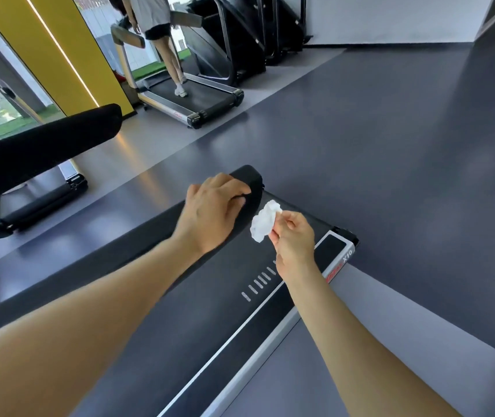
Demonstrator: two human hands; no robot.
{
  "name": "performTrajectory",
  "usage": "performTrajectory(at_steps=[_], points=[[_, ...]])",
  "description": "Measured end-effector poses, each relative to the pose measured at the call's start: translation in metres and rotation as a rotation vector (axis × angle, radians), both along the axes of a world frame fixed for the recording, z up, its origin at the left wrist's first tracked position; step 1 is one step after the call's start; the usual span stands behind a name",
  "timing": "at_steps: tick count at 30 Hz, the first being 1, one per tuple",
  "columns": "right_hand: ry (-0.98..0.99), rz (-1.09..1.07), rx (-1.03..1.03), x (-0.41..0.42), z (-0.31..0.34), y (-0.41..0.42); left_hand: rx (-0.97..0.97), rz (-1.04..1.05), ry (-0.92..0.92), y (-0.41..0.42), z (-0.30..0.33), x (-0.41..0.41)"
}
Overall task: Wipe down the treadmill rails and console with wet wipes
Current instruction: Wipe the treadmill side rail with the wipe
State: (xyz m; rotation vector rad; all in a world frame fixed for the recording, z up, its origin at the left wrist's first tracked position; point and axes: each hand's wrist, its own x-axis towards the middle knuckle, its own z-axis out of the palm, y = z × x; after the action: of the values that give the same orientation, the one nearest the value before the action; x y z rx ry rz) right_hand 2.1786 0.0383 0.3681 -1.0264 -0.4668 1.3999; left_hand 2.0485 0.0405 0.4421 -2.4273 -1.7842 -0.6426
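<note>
White and crumpled, the wet wipe (264, 220) hangs pinched in the right hand (294, 237), whose grip closes finger and thumb on the wipe's lower edge, above the treadmill belt (198, 326). Just beside it, the left hand (210, 212) grips the black padded rail (247, 183) near its rounded end, fingers curled over the top. A second black rail (44, 149) crosses at the left. Farther off, another person (159, 31) walks on a neighbouring treadmill (192, 100).

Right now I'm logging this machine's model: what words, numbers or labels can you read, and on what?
"X10": on the treadmill side rail, near its end.
Red brand lettering beside it: too blurred to read.
Red logo on the far treadmill: too small to read.
</note>
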Motion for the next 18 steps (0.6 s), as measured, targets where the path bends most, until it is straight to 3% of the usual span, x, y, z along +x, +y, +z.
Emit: performTrajectory(at_steps=[5, 8, 11, 14, 18], points=[[-0.039, 0.023, 0.057, 0.005, 0.012, -0.025, -0.484, 0.123, -0.479, -0.031, -0.024, 0.028], [-0.058, -0.025, 0.044, 0.002, 0.017, -0.035, -0.431, 0.225, -0.533, -0.031, -0.026, 0.031], [-0.258, -0.087, 0.131, -0.01, 0.013, -0.042, -0.4, 0.234, -0.575, -0.03, -0.024, 0.031], [-0.46, -0.149, 0.206, -0.019, 0.006, -0.039, -0.428, 0.149, -0.49, -0.032, -0.024, 0.029], [-0.39, -0.256, 0.08, -0.016, -0.006, -0.011, -0.213, 0.057, -0.186, -0.024, -0.011, 0.014]])
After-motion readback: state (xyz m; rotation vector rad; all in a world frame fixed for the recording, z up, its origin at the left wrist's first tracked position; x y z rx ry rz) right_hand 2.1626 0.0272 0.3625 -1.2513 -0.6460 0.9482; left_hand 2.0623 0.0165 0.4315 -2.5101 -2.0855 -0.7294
